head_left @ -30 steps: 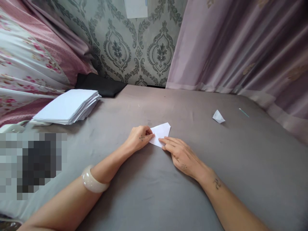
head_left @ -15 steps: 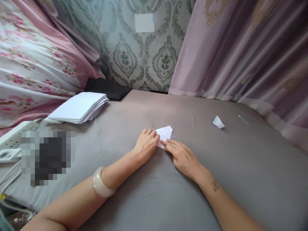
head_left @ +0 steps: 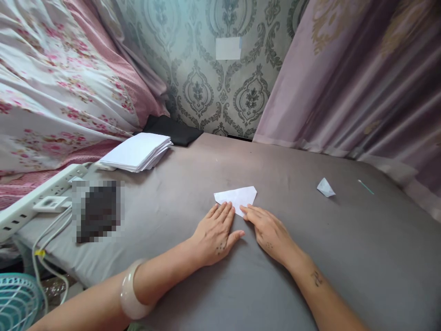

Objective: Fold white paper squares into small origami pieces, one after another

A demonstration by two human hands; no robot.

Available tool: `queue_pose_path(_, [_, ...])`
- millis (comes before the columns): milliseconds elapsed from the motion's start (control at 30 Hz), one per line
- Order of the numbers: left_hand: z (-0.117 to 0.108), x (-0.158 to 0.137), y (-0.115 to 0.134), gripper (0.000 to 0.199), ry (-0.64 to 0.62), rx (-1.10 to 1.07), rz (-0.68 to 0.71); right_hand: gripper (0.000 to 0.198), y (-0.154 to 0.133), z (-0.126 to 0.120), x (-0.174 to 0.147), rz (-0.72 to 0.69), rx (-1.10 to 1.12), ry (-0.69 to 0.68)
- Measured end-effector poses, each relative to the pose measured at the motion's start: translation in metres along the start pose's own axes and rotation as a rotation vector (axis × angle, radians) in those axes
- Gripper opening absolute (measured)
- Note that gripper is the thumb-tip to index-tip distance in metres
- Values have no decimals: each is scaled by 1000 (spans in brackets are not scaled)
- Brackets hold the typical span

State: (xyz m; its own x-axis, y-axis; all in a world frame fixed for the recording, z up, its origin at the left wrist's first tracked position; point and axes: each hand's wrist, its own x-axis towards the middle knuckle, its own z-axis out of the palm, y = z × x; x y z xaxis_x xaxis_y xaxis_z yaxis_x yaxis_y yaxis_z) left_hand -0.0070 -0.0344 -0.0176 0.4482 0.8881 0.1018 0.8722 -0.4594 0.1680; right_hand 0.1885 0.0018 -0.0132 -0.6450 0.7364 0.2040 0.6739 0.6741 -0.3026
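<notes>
A folded sheet of white paper (head_left: 237,196) lies on the grey cloth-covered surface in front of me, with a cut-off corner at its right end. My left hand (head_left: 216,233) rests flat, its fingers stretched over the paper's lower left edge and the thumb out to the side. The fingertips of my right hand (head_left: 270,230) touch the lower right edge; these fingers are extended, not wrapped round anything. A white bangle (head_left: 130,289) circles my left forearm. Off to the right sits a small folded paper piece (head_left: 325,187).
A stack of white paper (head_left: 138,151) stands at the back left before a black cloth (head_left: 172,130). Along the left edge run a power strip (head_left: 37,197) and cables, beside a blurred-out dark object (head_left: 99,211). A thin stick (head_left: 365,186) lies far right. Below left is a fan (head_left: 17,299).
My left hand has opened from curled fingers to a flat palm and slid down, uncovering the paper's left end. The right hand stays by the right edge. The view has shifted left.
</notes>
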Motion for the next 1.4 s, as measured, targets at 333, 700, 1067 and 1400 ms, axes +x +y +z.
queue_pose_path(333, [-4, 13, -35, 63, -49, 7, -10, 43, -23, 1, -2, 94, -123, 31])
queue_pose_path(700, [-1, 65, -28, 29, 154, -224, 288, 28, -51, 1, -6, 185, -156, 91])
queue_pose_path(1067, [9, 59, -28, 29, 151, -344, 264, 38, -4, -8, -15, 165, -12, 135])
queue_pose_path(1400, [2, 51, -23, 27, 83, -305, 231, 32, 15, -10, -11, 327, -117, 192])
